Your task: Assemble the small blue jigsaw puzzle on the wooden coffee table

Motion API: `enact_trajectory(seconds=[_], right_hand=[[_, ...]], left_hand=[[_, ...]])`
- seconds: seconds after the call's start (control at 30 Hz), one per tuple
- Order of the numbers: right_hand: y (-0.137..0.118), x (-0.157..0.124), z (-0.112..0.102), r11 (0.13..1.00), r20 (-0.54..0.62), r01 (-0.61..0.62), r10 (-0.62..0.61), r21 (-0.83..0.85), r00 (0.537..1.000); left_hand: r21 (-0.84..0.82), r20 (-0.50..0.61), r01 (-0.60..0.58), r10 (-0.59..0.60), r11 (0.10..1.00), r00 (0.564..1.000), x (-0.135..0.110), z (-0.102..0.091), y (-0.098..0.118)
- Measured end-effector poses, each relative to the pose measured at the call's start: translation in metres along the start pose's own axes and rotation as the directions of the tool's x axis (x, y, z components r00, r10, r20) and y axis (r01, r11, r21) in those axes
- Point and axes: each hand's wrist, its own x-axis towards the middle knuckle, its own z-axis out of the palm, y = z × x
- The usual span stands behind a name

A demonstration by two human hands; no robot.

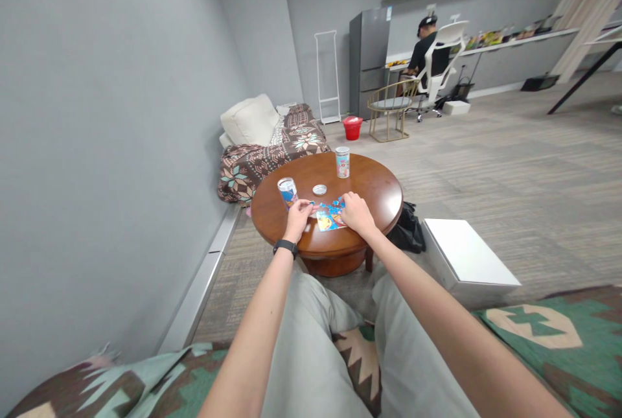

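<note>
Both my arms reach forward to a round brown wooden table [374,201]. A colourful, mostly blue flat jigsaw or card [330,216] lies near its front edge. My left hand [297,218], a black band on its wrist, rests at the card's left side with fingers curled together in a pinch; what they hold is too small to see. My right hand [357,212] lies on the card's right side, fingers bent down onto it. A small open tin [287,191] stands just beyond my left hand. A round lid [319,189] lies behind the card. A second printed tin [343,162] stands at the table's far side.
A white box [466,259] sits on the floor to the right, a black bag [407,229] beside the table. A patterned mattress with a pillow [250,121] lies along the left wall. Farther back: red bucket [352,127], gold chair [391,107], fridge, and a seated person [426,48] at a desk.
</note>
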Motion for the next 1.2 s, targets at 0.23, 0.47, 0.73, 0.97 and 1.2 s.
enact_trajectory(seconds=[0.23,0.47,0.73,0.97,1.2], right_hand=[[0.0000,-0.0002,0.0008,1.000,-0.001,0.008,-0.008,0.003,1.000],[-0.0008,-0.0008,-0.0008,1.000,0.006,0.009,-0.009,-0.013,1.000],[-0.0001,0.0005,0.0010,0.999,0.019,0.007,-0.006,-0.036,1.000],[0.0003,0.0002,0.0012,1.000,0.015,0.009,-0.008,-0.019,1.000],[-0.0001,0.0003,0.0003,1.000,0.017,0.001,0.000,-0.012,1.000]], left_hand=[[0.052,0.041,-0.013,0.011,0.999,0.999,-0.0027,-0.0004,0.0035],[0.064,0.027,0.008,-0.010,0.998,1.000,-0.0012,-0.0007,0.0021],[0.029,0.033,-0.019,0.018,0.999,0.999,-0.0013,-0.0006,0.0012],[0.056,0.034,-0.022,0.020,0.998,0.999,-0.0009,-0.0018,0.0007],[0.026,0.009,0.020,-0.020,0.999,1.000,-0.0014,-0.0006,0.0033]])
